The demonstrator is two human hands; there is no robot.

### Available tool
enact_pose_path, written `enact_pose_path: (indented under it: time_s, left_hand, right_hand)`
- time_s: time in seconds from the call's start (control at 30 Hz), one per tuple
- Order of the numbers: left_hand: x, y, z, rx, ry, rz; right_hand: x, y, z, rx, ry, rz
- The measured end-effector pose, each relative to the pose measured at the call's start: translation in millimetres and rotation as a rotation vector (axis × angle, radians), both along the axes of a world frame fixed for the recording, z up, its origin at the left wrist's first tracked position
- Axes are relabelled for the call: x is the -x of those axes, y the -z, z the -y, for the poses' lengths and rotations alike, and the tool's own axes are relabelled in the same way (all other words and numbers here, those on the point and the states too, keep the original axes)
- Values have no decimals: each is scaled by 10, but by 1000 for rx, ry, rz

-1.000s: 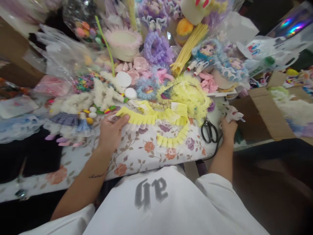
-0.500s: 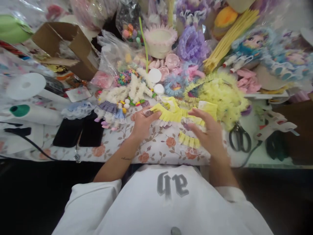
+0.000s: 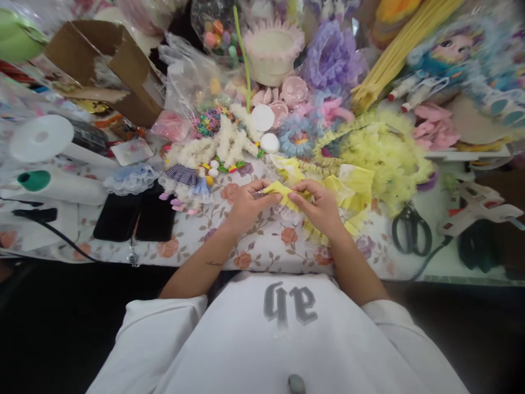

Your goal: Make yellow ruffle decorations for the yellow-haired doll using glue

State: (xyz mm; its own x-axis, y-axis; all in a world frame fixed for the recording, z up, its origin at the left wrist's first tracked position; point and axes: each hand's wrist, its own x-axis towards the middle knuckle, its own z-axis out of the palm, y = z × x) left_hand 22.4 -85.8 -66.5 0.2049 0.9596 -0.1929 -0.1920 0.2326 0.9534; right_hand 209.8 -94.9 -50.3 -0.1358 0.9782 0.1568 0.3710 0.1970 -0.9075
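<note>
Between my two hands is a strip of yellow pleated ruffle trim (image 3: 283, 191), with pale lace along its lower edge. My left hand (image 3: 252, 203) pinches it at the left between thumb and fingers. Close beside it, my right hand (image 3: 320, 207) pinches the same trim, thumb tips only a little apart. More of the yellow ruffle (image 3: 356, 186) lies loose behind and right of my right hand, and some hangs down below that wrist. Further right sits a fluffy heap of yellow tulle ruffle (image 3: 381, 153).
Black-handled scissors (image 3: 411, 230) and a glue gun (image 3: 471, 205) lie on the right. Two dark phones (image 3: 156, 216) rest on the left near a large white spool (image 3: 41, 138). Small dolls in checked skirts (image 3: 180, 174), white discs (image 3: 269, 143) and a cream ruffled pot (image 3: 273, 52) stand behind my hands.
My right hand has moved left and closed on the yellow trim beside my left hand. It was spread apart before. The view has shifted slightly.
</note>
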Motion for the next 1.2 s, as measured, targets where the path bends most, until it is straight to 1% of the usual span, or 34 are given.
enact_pose_path:
  time_s: [0.07, 0.2, 0.3, 0.5, 0.67, 0.73, 0.83, 1.03, 1.2]
  left_hand:
    - [11, -21, -4, -38, 38, -44]
    - [40, -47, -27, -121, 65, -86]
    - [49, -46, -33, -163, 71, -155]
    - [37, -74, -16, -246, 44, -342]
    - [12, -112, 1, -397, -9, -465]
    - [4, -103, 7, -437, -22, -471]
    - [-3, -77, 12, -450, -17, -467]
    - [0, -48, 4, -402, -1, -410]
    - [6, -27, -8, -359, 6, -328]
  right_hand:
    - [-11, 0, -6, 4, 0, -8]
    - [-12, 13, -12, -12, -27, -11]
    - [0, 24, -7, -28, -46, 10]
    - [17, 51, -12, -117, -64, -7]
    - [23, 83, -19, -159, -63, 3]
    - [25, 92, -21, -169, -67, 12]
    - [28, 103, -25, -182, -68, 28]
    - [38, 118, -25, -203, -65, 39]
    - [54, 129, -12, -173, -32, 39]
